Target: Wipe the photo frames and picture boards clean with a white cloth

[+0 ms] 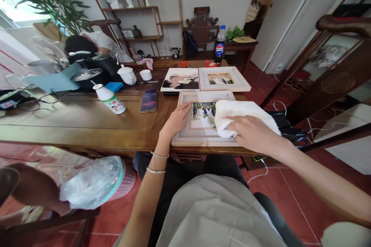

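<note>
Right hand (249, 133) flat, unclenched, on white cloth (246, 111) hiding right half of picture frame (197, 136), near edge of table (87, 121); left hand (176, 119) open on frame's left side; Pepsi-labelled bottle (220, 44), far edge.

White-framed photo (203, 117) lying flat, white cloth (246, 110) (bunched) on its right

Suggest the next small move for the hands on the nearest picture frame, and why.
Probably slide the right hand with the cloth leftward over the photo: the cloth covers only the picture frame's right side, while the left hand rests on its left part.
</note>
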### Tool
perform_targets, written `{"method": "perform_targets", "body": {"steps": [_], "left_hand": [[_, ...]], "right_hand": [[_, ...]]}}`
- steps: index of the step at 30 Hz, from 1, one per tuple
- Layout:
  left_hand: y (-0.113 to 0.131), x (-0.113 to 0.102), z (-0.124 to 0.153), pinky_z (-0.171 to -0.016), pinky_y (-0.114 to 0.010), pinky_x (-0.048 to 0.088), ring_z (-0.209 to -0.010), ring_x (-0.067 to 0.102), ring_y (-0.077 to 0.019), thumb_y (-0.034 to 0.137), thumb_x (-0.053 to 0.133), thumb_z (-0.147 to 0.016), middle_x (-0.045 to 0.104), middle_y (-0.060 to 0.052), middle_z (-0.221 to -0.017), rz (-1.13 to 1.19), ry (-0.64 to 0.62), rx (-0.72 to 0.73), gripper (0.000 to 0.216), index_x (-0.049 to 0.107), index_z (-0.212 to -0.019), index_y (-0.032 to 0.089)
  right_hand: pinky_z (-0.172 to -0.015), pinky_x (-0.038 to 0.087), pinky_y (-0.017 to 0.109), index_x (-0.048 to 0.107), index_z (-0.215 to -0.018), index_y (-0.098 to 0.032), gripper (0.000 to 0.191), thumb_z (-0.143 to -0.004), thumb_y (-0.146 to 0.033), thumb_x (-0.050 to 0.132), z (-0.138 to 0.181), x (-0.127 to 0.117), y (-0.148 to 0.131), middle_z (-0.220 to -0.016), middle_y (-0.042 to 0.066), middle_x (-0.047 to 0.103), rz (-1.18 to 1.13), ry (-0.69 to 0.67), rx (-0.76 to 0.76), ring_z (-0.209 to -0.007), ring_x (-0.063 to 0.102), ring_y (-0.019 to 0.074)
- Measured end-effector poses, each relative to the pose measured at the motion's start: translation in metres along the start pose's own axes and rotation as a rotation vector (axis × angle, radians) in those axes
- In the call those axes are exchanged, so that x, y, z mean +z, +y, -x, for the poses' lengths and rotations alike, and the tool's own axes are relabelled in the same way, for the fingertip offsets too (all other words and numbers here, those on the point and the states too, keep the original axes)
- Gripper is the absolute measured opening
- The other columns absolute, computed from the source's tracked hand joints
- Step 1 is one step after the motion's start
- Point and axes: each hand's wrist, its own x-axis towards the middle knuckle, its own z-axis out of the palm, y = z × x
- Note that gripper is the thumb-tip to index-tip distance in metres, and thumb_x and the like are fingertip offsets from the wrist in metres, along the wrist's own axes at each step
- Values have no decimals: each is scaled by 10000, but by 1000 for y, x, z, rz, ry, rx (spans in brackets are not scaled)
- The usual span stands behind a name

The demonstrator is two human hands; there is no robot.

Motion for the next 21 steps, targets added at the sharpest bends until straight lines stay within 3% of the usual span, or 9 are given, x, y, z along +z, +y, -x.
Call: {"method": "perform_targets", "body": {"steps": [4,8,11,15,21], "left_hand": [[1,-1,1,-1148,-403,334,-1357,422,-218,146,319,-945,486,-118,-1443,-4,16,19,470,469,-1390,141],[3,-2,3,-1139,-399,350,-1367,413,-217,154,322,-950,448,-105,-1476,23,17,6,474,454,-1405,161],[6,-4,4,-1129,-407,363,-1363,420,-226,175,321,-960,437,-113,-1483,37,0,-9,467,449,-1408,155],[6,-4,3,-1125,-408,366,-1359,425,-226,186,324,-968,453,-114,-1471,39,10,-8,454,458,-1400,156],[5,-1,2,-1129,-408,361,-1357,426,-227,179,346,-960,465,-117,-1461,42,13,-38,452,468,-1394,142]], "right_hand": [[-972,438,426,709,-1110,-203,482,-685,-76,520,-29,16,28,-1373,97,556,-20,94,6,-1189,554,315],[-956,439,400,691,-1156,-174,482,-726,-74,499,-72,27,64,-1314,132,593,-50,141,-68,-1169,562,305],[-938,427,410,667,-1190,-133,479,-751,-73,486,-92,31,76,-1268,172,607,-17,196,-42,-1136,569,313],[-841,439,391,686,-1130,-133,467,-728,-42,467,-80,28,54,-1143,177,648,21,142,-47,-964,622,295],[-717,425,322,719,-967,-179,400,-678,-24,489,-11,-9,-4,-947,106,695,-110,-69,-244,-793,631,244]]}}
